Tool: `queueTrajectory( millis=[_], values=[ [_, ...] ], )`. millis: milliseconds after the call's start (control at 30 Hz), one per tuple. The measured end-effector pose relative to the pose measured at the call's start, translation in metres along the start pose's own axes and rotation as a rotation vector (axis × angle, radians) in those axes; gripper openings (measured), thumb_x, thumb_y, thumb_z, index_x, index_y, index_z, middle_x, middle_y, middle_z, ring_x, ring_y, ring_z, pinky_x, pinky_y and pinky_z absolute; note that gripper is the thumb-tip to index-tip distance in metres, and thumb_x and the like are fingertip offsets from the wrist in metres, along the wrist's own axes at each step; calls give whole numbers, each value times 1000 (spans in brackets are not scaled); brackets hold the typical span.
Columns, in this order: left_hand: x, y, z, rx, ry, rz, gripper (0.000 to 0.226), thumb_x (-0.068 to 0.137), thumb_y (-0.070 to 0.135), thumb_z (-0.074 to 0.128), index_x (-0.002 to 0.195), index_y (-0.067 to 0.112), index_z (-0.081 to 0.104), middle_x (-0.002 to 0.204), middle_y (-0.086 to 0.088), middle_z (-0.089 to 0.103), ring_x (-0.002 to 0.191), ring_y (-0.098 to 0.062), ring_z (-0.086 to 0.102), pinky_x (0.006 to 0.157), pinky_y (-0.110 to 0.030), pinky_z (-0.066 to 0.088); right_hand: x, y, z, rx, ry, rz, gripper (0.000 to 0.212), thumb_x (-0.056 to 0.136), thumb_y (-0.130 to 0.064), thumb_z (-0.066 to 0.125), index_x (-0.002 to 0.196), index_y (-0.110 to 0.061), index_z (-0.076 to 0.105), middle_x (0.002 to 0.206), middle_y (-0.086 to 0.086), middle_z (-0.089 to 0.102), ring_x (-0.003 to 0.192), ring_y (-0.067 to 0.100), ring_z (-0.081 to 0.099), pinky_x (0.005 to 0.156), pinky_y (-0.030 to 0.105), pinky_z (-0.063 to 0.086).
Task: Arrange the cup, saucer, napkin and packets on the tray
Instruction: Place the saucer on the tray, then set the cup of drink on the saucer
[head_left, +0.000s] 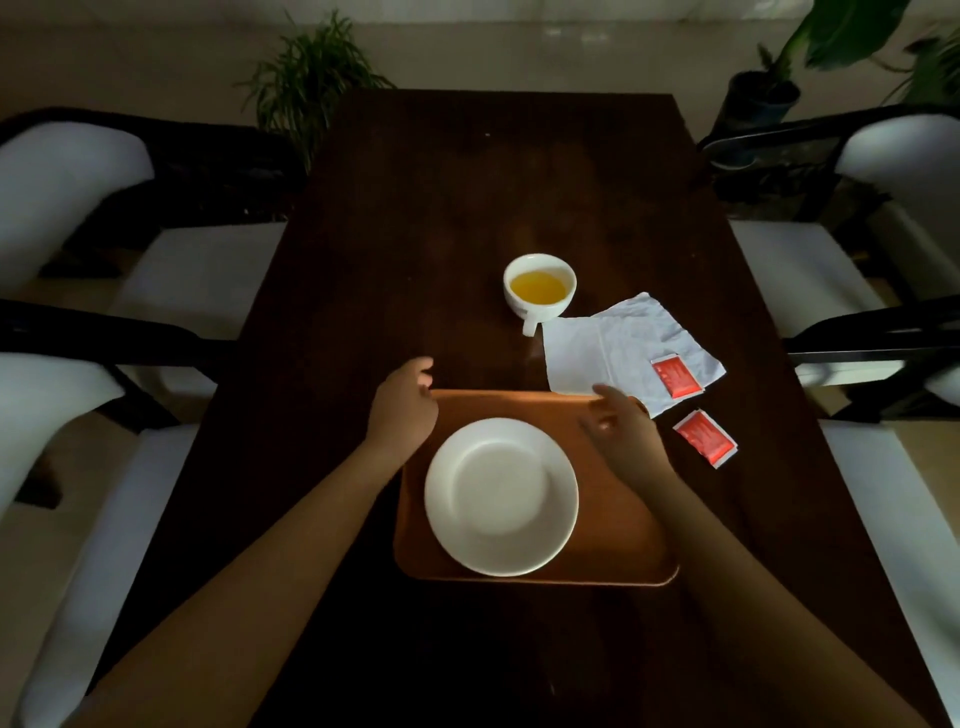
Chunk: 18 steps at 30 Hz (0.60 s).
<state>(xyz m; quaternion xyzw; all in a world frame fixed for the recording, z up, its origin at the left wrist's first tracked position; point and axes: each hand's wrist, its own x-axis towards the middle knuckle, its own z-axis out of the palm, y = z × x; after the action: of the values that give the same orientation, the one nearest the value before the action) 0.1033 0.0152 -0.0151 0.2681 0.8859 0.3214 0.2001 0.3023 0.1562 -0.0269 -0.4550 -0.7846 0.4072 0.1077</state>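
A white saucer lies on the orange tray near the table's front. Beyond the tray stands a white cup holding yellow liquid, its handle pointing toward me. To the right of the cup a white napkin lies unfolded on the table, with one red packet on it. A second red packet rests on the bare table just right of the tray. My left hand hovers over the tray's far left corner, fingers apart and empty. My right hand hovers over the far right corner, also empty.
The dark wooden table stretches away from me. White-cushioned chairs with dark frames flank both sides. Potted plants stand on the floor past the far end.
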Motion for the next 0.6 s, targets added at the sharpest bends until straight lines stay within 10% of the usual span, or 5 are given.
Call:
queueTrajectory(
  millis=[200, 600],
  values=[
    [89, 43, 15, -157, -131, 49, 54, 85, -6, 30, 133, 15, 42, 136, -11, 51, 125, -25, 46, 105, -36, 36, 80, -19, -15, 168, 49, 70, 42, 95, -34, 41, 125, -6, 49, 124, 20, 58, 108, 36, 59, 95, 55, 46],
    [180, 74, 55, -749, -349, -231, 45, 96, 10, 29, 140, 21, 30, 151, -7, 29, 136, -28, 32, 102, -47, 38, 177, -20, 5, 159, -154, 19, 76, 73, -9, 74, 137, -7, 32, 141, 13, 44, 122, 25, 47, 88, 18, 44]
  ],
)
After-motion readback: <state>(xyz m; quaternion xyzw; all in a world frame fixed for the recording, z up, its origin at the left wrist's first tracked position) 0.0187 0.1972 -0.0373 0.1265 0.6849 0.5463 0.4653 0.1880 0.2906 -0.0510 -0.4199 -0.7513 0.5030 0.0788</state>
